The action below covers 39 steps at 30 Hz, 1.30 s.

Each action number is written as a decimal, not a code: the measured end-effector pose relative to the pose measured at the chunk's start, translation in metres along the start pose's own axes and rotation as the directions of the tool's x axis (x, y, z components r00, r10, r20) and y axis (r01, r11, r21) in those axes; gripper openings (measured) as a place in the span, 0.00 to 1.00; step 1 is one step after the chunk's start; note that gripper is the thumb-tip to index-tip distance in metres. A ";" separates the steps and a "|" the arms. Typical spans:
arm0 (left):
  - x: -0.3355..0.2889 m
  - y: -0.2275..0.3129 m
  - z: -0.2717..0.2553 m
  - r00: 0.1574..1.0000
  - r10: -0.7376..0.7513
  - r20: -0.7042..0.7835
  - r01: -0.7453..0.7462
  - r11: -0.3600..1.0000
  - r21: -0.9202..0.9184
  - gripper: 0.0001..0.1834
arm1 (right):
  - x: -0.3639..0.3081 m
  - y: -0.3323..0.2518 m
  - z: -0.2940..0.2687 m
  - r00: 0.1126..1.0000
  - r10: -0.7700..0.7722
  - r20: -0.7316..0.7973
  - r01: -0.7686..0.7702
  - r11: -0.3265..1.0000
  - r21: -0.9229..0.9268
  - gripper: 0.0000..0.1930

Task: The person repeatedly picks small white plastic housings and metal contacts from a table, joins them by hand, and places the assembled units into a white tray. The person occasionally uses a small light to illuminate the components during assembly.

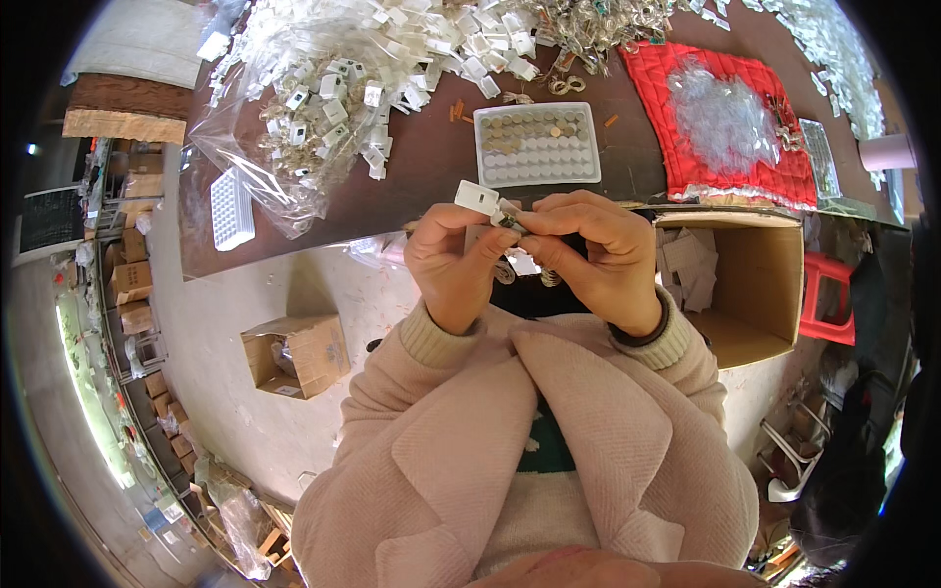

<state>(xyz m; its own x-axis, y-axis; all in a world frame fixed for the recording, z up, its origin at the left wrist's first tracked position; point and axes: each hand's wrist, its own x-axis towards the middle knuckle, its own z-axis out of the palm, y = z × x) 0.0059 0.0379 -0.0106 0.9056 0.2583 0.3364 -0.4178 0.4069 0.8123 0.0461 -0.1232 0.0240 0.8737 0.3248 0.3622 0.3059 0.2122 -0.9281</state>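
Note:
My left hand (453, 263) pinches a small white plastic block (477, 197) between thumb and fingers, just above the table's near edge. My right hand (596, 253) meets it from the right, fingertips closed on a small dark metal part (510, 222) pressed against the block. Metal rings (505, 271) hang below the hands. Both sleeves are pale pink. Behind the hands a white tray (536, 145) holds rows of round button-like discs.
A heap of white plastic pieces (372, 59) and a clear bag lie on the brown table (431, 167). A red quilted mat (725, 127) sits at the right. An open cardboard box (745, 284) stands right, a smaller box (294, 355) on the floor left.

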 end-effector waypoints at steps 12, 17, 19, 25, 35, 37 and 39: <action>-0.006 -0.006 0.007 0.995 0.073 -0.065 -0.067 0.993 0.102 0.15 | 0.000 -0.003 0.013 0.985 0.138 -0.106 -0.139 0.990 -0.006 0.12; -0.005 -0.004 0.006 0.998 0.066 -0.025 -0.063 0.994 0.086 0.14 | 0.001 -0.008 0.008 0.990 0.095 -0.103 -0.104 0.991 -0.082 0.10; -0.006 -0.001 0.006 0.999 -0.002 -0.035 0.001 1.000 -0.031 0.13 | 0.003 -0.005 0.009 0.983 0.157 -0.091 -0.152 0.986 0.061 0.09; -0.007 0.000 0.002 0.968 -0.232 -0.096 0.183 0.913 -0.364 0.10 | -0.001 0.004 0.015 0.966 0.255 -0.039 -0.248 0.960 0.130 0.10; -0.001 -0.003 -0.006 0.896 -0.423 -0.138 0.371 0.881 -0.292 0.10 | 0.003 0.013 0.005 0.996 -0.078 -0.049 0.043 0.861 -0.506 0.14; 0.002 -0.005 -0.009 0.874 -0.464 -0.144 0.409 0.863 -0.297 0.09 | 0.014 0.021 -0.011 0.994 -0.066 -0.090 0.004 0.828 -0.561 0.13; 0.003 -0.008 -0.010 0.857 -0.470 -0.211 0.422 0.875 -0.238 0.09 | 0.031 0.033 -0.029 0.974 -0.146 -0.174 -0.035 0.659 -0.751 0.12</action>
<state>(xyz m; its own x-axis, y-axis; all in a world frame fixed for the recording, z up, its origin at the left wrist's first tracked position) 0.0111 0.0445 -0.0206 0.9572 0.2149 -0.1940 -0.0012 0.6731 0.7395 0.0939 -0.1330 0.0018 0.8719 0.1252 0.4735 0.4551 -0.5642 -0.6888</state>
